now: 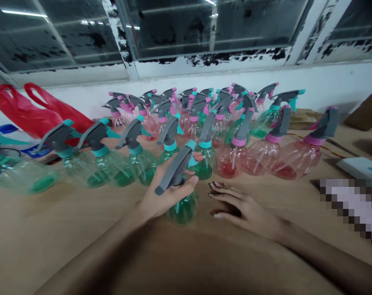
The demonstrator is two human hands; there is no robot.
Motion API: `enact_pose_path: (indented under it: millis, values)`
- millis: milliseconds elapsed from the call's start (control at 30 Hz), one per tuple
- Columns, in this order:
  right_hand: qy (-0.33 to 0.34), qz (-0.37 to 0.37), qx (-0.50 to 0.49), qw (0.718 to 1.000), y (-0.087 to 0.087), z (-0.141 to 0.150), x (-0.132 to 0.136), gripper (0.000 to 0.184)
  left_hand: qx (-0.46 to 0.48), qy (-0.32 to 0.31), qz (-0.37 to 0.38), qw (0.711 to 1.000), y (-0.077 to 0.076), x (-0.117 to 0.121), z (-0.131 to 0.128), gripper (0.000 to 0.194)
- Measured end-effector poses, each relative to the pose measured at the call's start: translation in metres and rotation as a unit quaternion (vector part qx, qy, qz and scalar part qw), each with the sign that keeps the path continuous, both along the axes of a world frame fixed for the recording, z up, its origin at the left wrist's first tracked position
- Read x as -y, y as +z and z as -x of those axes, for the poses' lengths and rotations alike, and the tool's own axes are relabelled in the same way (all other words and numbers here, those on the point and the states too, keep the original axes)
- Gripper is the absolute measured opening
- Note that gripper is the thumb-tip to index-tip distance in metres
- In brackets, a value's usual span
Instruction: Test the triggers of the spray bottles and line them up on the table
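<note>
Grip of the left hand [169, 197] is closed around the neck of a green spray bottle [183, 211], thumb on the near side and fingers reaching round beyond it. The bottle's grey sprayer head [176, 166] rises through the grip, its turquoise nozzle end pointing away and to the right. Whether the bottle's base touches the counter [223, 262] cannot be told.

To the right of that grip, the right hand [243, 209] lies palm down at the counter, its fingers slightly bent and apart from one another, near the held bottle but not touching it.

Just beyond the left grip stands another green bottle [204, 166] with a turquoise collar. A line of further green bottles [115, 170] runs from there to the grip's left, while pink bottles [259, 157] with pink collars stand to its right. Farther beyond, a mixed cluster [193, 128] is packed close before a white wall [345, 84]. Well to the grip's left sits a red plastic bag [15, 110]; well to its right, a white box [359, 169].
</note>
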State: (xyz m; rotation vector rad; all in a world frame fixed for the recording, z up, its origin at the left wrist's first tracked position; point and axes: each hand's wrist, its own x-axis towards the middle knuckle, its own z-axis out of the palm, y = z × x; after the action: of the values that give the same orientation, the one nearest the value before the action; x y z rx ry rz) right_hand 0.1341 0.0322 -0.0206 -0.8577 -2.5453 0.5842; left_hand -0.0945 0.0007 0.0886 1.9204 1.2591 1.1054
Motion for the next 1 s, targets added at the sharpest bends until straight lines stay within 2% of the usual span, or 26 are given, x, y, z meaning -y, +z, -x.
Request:
enact_pose_path:
  millis: [367, 500, 633, 800, 900, 1000]
  values:
    - [-0.002, -0.005, -0.031, 0.999, -0.0051, -0.0003, -0.0011, 0.046, 0.002, 0.058, 0.022, 0.998, -0.0055, 0.0053, -0.0041, 0.043]
    - [0.002, -0.006, -0.022, 1.0, -0.0023, 0.0006, -0.0003, 0.045, -0.017, 0.096, 0.036, 0.995, -0.0054, 0.0063, -0.0031, 0.035]
    - [0.001, -0.006, -0.013, 1.0, -0.0013, 0.0007, -0.0004, 0.045, -0.01, 0.078, 0.036, 0.996, -0.0015, 0.007, -0.0034, 0.023]
    - [0.006, -0.003, -0.015, 1.0, -0.0008, 0.0005, -0.0007, 0.046, 0.008, 0.068, 0.041, 0.997, 0.0009, 0.0065, -0.0043, 0.035]
    - [0.005, 0.002, -0.011, 1.0, 0.0005, 0.0004, -0.0005, 0.045, 0.012, 0.076, 0.051, 0.996, 0.0001, 0.0072, -0.004, 0.037]
    - [0.004, 0.006, -0.008, 1.0, 0.0009, 0.0002, -0.0007, 0.046, 0.015, 0.056, 0.054, 0.997, -0.0007, 0.0103, -0.0033, 0.039]
